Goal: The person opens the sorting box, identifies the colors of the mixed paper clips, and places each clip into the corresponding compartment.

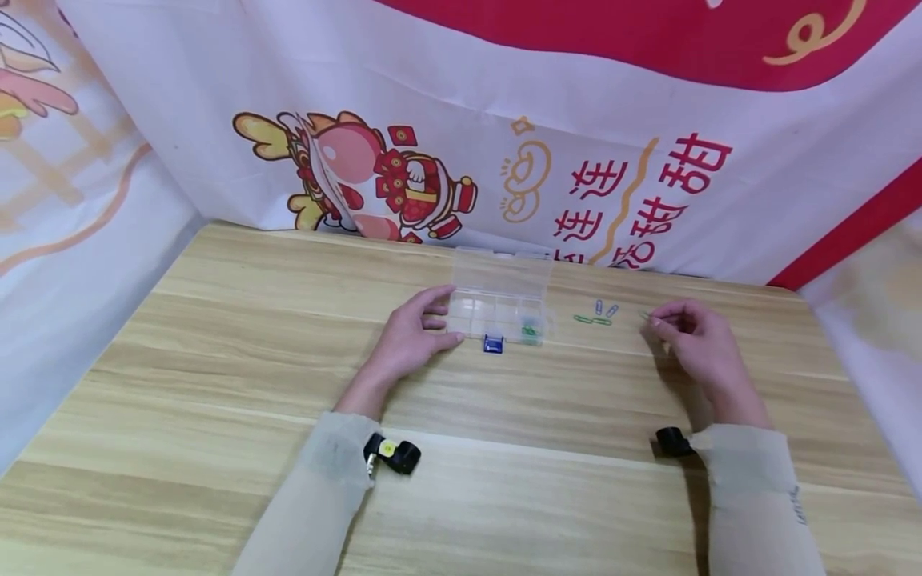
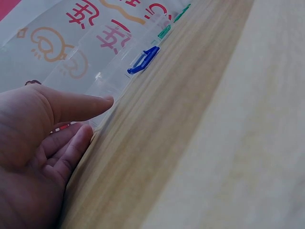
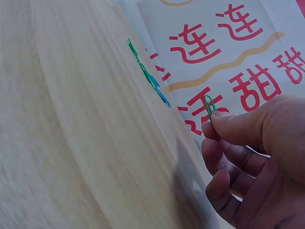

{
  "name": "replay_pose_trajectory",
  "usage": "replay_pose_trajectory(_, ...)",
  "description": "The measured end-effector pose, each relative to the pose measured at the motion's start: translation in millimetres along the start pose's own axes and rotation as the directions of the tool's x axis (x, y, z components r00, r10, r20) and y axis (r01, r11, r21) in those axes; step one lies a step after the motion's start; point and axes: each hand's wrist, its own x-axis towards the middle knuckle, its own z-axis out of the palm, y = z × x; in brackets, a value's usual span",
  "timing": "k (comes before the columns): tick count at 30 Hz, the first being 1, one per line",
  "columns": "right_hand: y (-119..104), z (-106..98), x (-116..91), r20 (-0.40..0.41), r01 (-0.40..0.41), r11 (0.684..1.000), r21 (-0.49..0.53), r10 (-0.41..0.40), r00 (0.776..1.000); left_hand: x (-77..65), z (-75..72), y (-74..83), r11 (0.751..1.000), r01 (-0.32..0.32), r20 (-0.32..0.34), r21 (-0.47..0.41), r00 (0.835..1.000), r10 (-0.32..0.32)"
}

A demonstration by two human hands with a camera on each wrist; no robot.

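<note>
The right hand (image 1: 697, 340) pinches a green paper clip (image 3: 209, 107) between its thumb and first finger. This paper clip is up off the desk (image 1: 504, 504), and one round end sticks out past the fingertips. The other fingers of that hand are bent and hold nothing.

The left hand (image 1: 410, 334) grips the left end of a clear plastic box (image 1: 507, 307), with its thumb at the front corner and its fingers round the side. The box sits flat on the desk and has small compartments inside. Its clear lid (image 1: 502, 274) is up at the back. Some green clips (image 1: 530, 330) lie in the front right compartment. A blue latch (image 1: 493, 345) sticks out at the middle of the front edge.

Between the box and the right hand, four paper clips lie on the desk. Two are blue paper clips (image 1: 599, 307), and just in front of them are two green ones (image 1: 602, 322), close end to end.

Behind the desk hangs a white cloth (image 1: 446, 72) with red writing and a cartoon on it. Both arms have pale sleeves (image 1: 306, 496).
</note>
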Motion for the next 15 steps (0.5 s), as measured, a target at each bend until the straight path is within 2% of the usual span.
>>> replay_pose_trajectory(9, -10, 13, 0, 0.037, 0.071, 0.996, -0.055, -0.069, 0.997, 1.1, -0.5, -0.7, 1.000, -0.019, 0.000, 0.002, 1.000, 0.019)
replay_pose_trajectory(15, -24, 27, -5, 0.079, 0.127, 0.991, -0.037, -0.124, 0.989, 0.1, -0.6, 0.1, 1.000, -0.017, 0.002, 0.003, 1.000, 0.017)
